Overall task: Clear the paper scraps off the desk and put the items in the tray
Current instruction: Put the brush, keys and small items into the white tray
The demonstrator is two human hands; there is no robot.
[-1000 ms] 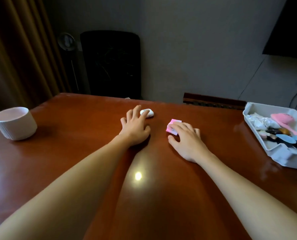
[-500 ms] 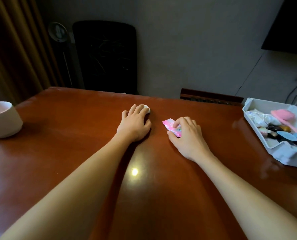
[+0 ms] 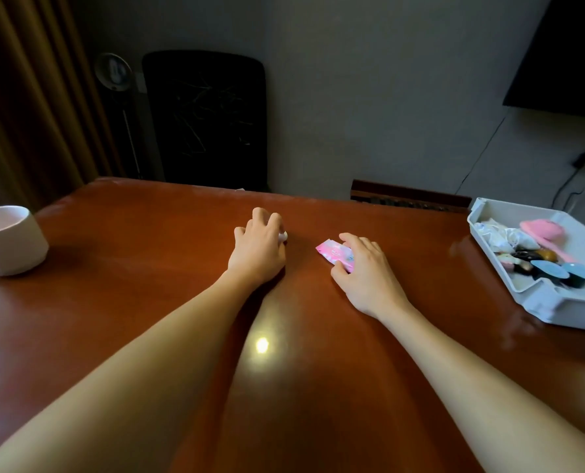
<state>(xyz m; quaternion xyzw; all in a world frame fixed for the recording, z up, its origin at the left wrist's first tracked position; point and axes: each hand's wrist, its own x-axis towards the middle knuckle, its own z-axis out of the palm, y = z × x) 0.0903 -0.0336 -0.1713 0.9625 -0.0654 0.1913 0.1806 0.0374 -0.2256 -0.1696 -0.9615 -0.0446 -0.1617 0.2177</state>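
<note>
On the brown desk (image 3: pixel 148 268), my left hand (image 3: pixel 258 249) is curled over a small white object (image 3: pixel 283 236); only a sliver of it peeks out by the fingertips. My right hand (image 3: pixel 364 271) pinches a pink packet (image 3: pixel 333 252) between thumb and fingers, with the packet's far end sticking out to the left. The white tray (image 3: pixel 553 302) stands at the right edge of the desk and holds crumpled white wrappers, a pink item and several dark and blue round pieces.
A white ribbed cup (image 3: pixel 6 238) stands at the desk's left edge. A black chair (image 3: pixel 206 121) is behind the desk's far edge, with a curtain to the left and a dark screen at the upper right.
My left hand slid forward over the white object and closed on it. My right hand took hold of the pink packet and tilted it up off the desk.
</note>
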